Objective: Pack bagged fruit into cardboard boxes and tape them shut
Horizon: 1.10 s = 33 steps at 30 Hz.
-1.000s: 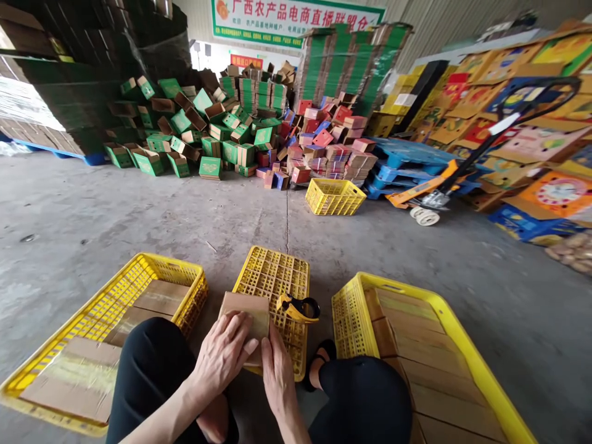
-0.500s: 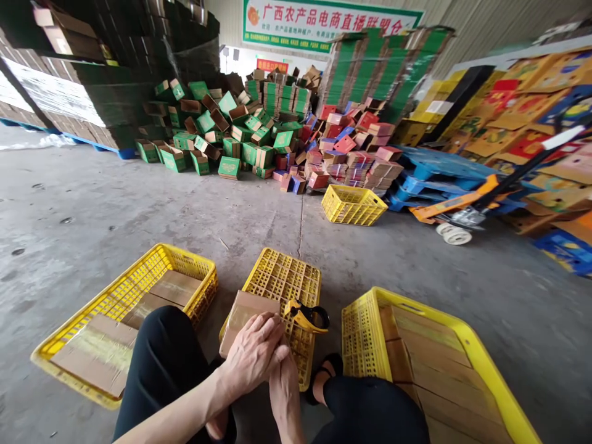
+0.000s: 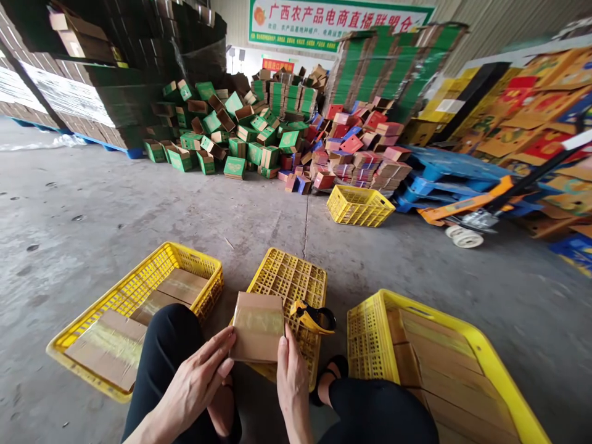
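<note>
A small flat cardboard box (image 3: 258,325), taped across its top, lies on an upturned yellow crate (image 3: 289,285) between my knees. My left hand (image 3: 197,382) is at the box's left edge, fingers stretched out and fingertips touching it. On the right edge rests my right hand (image 3: 292,377), fingers straight and pressed against the side. A yellow tape dispenser (image 3: 314,316) sits on the crate just right of the box, untouched.
A yellow crate (image 3: 190,256) at my left holds taped cardboard boxes; another yellow crate (image 3: 467,338) at my right holds flat cardboard. Beyond lie piles of green and red boxes (image 3: 259,132), a further yellow crate (image 3: 361,205), blue pallets and an orange pallet jack (image 3: 467,213).
My left hand has slid off the top of the box to its left edge, uncovering the taped top. The right hand now rests flat on the right edge. The view shifted.
</note>
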Available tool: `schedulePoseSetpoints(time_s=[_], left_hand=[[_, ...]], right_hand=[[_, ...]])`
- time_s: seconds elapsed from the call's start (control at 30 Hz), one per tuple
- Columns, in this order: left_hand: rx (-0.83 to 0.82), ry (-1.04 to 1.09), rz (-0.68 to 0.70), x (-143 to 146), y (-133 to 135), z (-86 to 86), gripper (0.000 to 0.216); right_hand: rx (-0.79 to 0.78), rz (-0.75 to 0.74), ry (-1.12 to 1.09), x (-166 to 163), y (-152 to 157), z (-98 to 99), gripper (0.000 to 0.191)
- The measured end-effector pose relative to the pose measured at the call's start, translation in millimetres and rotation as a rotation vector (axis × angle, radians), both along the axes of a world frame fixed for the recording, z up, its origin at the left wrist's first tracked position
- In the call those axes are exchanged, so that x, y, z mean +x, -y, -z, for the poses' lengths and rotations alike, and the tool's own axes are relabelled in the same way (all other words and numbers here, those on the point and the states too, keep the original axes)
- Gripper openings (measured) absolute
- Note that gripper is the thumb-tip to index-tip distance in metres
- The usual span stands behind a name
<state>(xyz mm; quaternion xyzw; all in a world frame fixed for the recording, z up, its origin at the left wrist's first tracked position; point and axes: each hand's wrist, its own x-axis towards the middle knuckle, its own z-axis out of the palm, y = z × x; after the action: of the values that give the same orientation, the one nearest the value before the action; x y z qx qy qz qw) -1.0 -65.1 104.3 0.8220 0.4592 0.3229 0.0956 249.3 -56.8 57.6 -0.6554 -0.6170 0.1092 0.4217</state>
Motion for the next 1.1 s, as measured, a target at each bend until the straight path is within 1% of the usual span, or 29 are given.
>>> schedulePoseSetpoints(time_s=[0.07, 0.13, 0.2, 0.23, 0.3, 0.37, 0.43, 0.5, 0.6, 0.77, 0.87, 1.0, 1.1], left_hand=[[-0.036, 0.053, -0.024, 4, 7, 2.2, 0.045], [-0.072, 0.114, -0.057, 11, 10, 2.4, 0.043], [-0.101, 0.183, -0.081, 18, 10, 1.9, 0.04], [-0.113, 0.216, -0.089, 21, 10, 1.9, 0.038], [-0.132, 0.272, -0.1, 25, 8, 3.4, 0.035], [-0.139, 0.316, -0.112, 27, 7, 7.2, 0.033], [-0.134, 0.355, -0.125, 27, 6, 12.4, 0.031], [-0.133, 0.386, -0.132, 27, 6, 17.7, 0.029], [-0.153, 0.413, -0.143, 26, 5, 23.2, 0.029], [-0.229, 0.427, -0.144, 25, 5, 24.8, 0.031], [-0.243, 0.433, -0.135, 25, 5, 23.1, 0.033], [-0.224, 0.423, -0.137, 24, 5, 20.6, 0.031], [-0.206, 0.412, -0.135, 23, 3, 20.2, 0.031]], right_hand=[[0.08, 0.003, 0.094, 0, -2, -4.5, 0.048], [0.192, -0.007, 0.185, 0, -2, -14.7, 0.042], [0.271, -0.086, 0.26, -2, -3, -30.6, 0.039], [0.279, -0.162, 0.286, -4, -3, -40.0, 0.039], [0.235, -0.346, 0.306, -11, -4, -59.3, 0.04], [0.147, -0.482, 0.298, -19, -6, -76.6, 0.039], [0.064, -0.545, 0.297, -28, -11, -89.8, 0.038], [0.009, -0.572, 0.319, -36, -18, -98.3, 0.034], [-0.024, -0.599, 0.4, -43, -28, -103.3, 0.026], [-0.017, -0.579, 0.508, -53, -43, -100.2, 0.021], [-0.02, -0.574, 0.505, -60, -57, -98.9, 0.01], [-0.035, -0.59, 0.441, -66, -79, -102.2, 0.013], [-0.042, -0.643, 0.419, -64, -86, -105.4, 0.015]])
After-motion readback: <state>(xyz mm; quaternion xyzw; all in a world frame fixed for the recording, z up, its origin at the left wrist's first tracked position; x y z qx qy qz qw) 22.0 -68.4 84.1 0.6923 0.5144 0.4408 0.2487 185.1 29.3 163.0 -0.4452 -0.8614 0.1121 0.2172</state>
